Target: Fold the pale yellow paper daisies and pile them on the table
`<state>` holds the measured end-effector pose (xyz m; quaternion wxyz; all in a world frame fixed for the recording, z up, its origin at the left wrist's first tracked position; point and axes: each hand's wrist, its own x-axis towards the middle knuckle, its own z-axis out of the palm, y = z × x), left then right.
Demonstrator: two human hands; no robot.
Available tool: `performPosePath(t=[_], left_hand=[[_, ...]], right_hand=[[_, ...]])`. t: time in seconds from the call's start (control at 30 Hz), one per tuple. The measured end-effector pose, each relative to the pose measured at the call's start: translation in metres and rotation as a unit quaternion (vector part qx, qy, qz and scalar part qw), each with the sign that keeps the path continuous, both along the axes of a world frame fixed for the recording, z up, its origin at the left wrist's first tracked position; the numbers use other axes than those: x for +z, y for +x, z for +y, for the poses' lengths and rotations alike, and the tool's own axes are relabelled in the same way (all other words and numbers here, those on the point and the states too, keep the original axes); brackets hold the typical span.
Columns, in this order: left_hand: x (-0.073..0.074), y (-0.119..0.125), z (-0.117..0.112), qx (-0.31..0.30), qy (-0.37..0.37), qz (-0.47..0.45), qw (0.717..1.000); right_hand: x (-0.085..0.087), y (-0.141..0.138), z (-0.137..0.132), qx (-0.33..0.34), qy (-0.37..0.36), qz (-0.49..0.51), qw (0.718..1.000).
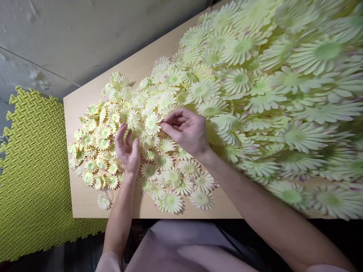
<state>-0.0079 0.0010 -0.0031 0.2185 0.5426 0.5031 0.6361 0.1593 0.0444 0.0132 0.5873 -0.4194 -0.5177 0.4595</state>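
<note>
My right hand [185, 128] is closed in a pinch at the edge of a pale cream artificial flower [152, 123] with a light green centre. The flower faces up toward me, just left of the fingertips. To its left, my left hand [127, 149] is raised with fingers half curled and apart, and nothing shows between them. Beneath and around both hands lie many loose flower heads. A heap of smaller, fuller flower heads [103, 143] sits left of my left hand. Flatter flower heads [172, 175] lie in front of my right hand.
A large pile of wider flower heads [241, 79] covers the table's right side. The light wooden table [82, 102] has its front edge close to my lap. A yellow foam mat [36, 170] is at the left, and a grey wall [85, 34] stands behind.
</note>
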Motion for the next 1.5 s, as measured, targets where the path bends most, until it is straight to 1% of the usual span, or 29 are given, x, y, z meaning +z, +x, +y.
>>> performPosePath(t=[0.07,0.13,0.27,0.4,0.53,0.73,1.07,1.2,1.4,1.5], left_hand=[[0.001,0.003,-0.002,-0.011,0.014,0.026,1.0],[0.003,0.004,-0.003,-0.014,0.006,0.049,0.999],[0.002,0.005,-0.002,-0.036,-0.02,0.047,0.998],[-0.001,0.005,-0.002,-0.047,-0.026,0.032,0.998],[-0.003,0.004,-0.002,-0.046,-0.026,0.039,0.998],[-0.003,0.004,-0.002,-0.046,-0.021,0.059,0.997],[-0.006,0.003,-0.001,-0.053,-0.016,0.07,0.996],[-0.005,0.003,0.0,-0.054,-0.014,0.071,0.996],[-0.003,0.003,0.0,-0.041,-0.029,0.085,0.995],[-0.003,0.001,-0.001,-0.017,-0.043,0.063,0.997]], right_hand=[[-0.001,-0.003,-0.003,0.034,0.007,0.0,0.999],[-0.001,-0.005,-0.006,0.064,0.015,0.001,0.998],[0.001,-0.006,-0.01,0.114,0.022,-0.004,0.993],[0.004,-0.007,-0.012,0.143,0.013,0.011,0.99],[0.005,-0.007,-0.012,0.164,0.012,0.027,0.986],[0.001,-0.007,-0.01,0.169,-0.016,0.034,0.985],[0.0,-0.007,-0.009,0.168,-0.032,0.043,0.984],[-0.001,-0.008,-0.008,0.159,-0.034,0.043,0.986],[-0.001,-0.008,-0.007,0.129,-0.032,0.042,0.99],[0.0,-0.005,-0.005,0.113,-0.025,0.044,0.992]])
